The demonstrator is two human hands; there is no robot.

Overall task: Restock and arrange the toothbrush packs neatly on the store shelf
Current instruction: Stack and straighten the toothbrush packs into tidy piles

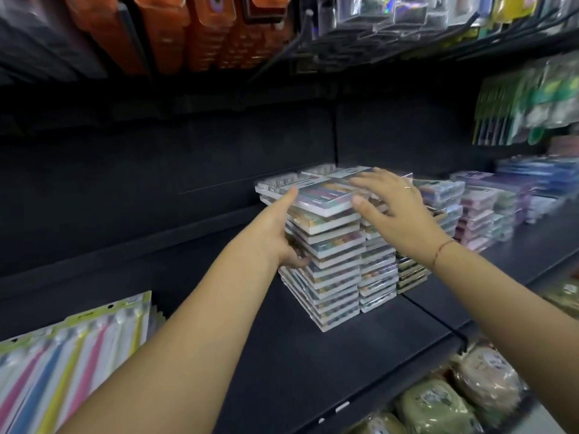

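Stacks of flat clear packs (332,264) stood on the black shelf (219,308), the tallest between the two hands. The left hand (280,236) pressed its left face, thumb straight up to the top pack, fingers (297,261) curled round the edge lower down. The right hand (398,211) was spread over the top pack, holding nothing; whether it touched, I couldn't tell. Long toothbrush packs (72,355) lay well back from the left fingers, lengthwise toward the shelf, nearer that arm.
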